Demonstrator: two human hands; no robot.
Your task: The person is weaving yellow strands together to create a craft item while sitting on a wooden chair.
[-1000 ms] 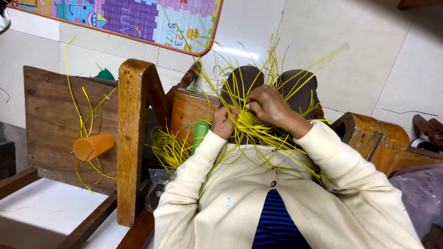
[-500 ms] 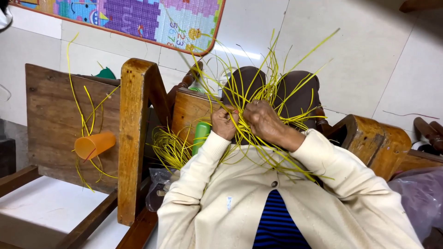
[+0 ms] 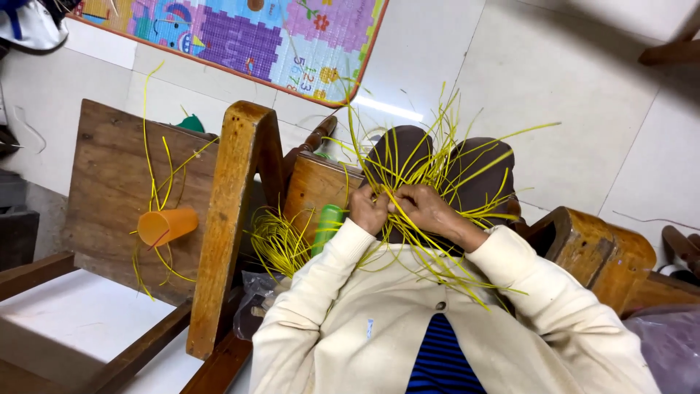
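My left hand [image 3: 368, 210] and my right hand [image 3: 423, 209] meet over my lap, both closed on a bundle of thin yellow strips [image 3: 430, 171] that fan out upward and to the right. More strip ends hang down across my cream sleeves. The part being worked is hidden between my fingers. My knees in dark brown cloth [image 3: 477, 175] lie just beyond the hands.
A green bottle [image 3: 327, 226] and a loose heap of yellow strips [image 3: 281, 244] lie left of my arm. An orange cup [image 3: 168, 225] with strips rests on a wooden board [image 3: 102, 190]. A wooden chair frame [image 3: 233, 211] stands left; a wooden armrest [image 3: 598, 244] sits right.
My hands have shifted slightly and come closer together on the bundle. The strips have fanned out more to the right.
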